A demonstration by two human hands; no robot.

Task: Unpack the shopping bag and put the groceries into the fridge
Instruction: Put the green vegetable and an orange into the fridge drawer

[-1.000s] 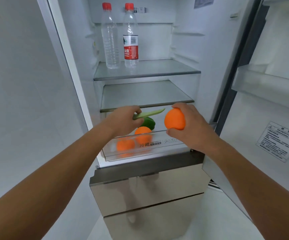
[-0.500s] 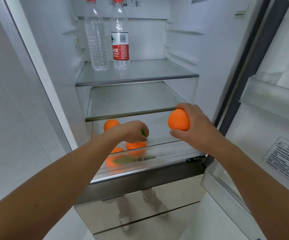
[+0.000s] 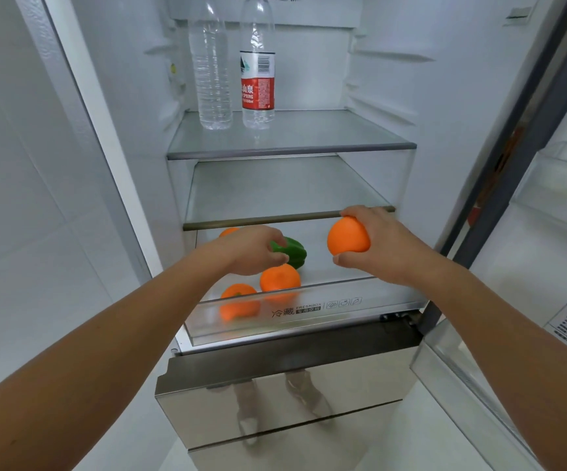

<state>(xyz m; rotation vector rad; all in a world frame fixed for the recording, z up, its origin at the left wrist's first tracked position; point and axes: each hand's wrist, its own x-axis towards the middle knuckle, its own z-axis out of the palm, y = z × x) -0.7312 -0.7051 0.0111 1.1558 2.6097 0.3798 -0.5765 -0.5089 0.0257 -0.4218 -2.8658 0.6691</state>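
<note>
Glossy green pepper (image 3: pixel 294 249) in clear crisper drawer (image 3: pixel 309 312) among three oranges (image 3: pixel 280 277), fourth orange (image 3: pixel 348 236) held above it

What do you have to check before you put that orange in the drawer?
1. Grip on the orange: ok, the right hand curls round it.
2. Is the drawer open: ok.
3. Free spot: ok, bare floor right of the green pepper.
4. Is the left hand out of the way: not ok, it holds the green pepper inside the drawer.
5. Is the green pepper lying steady: cannot tell, the left hand covers part.
</note>
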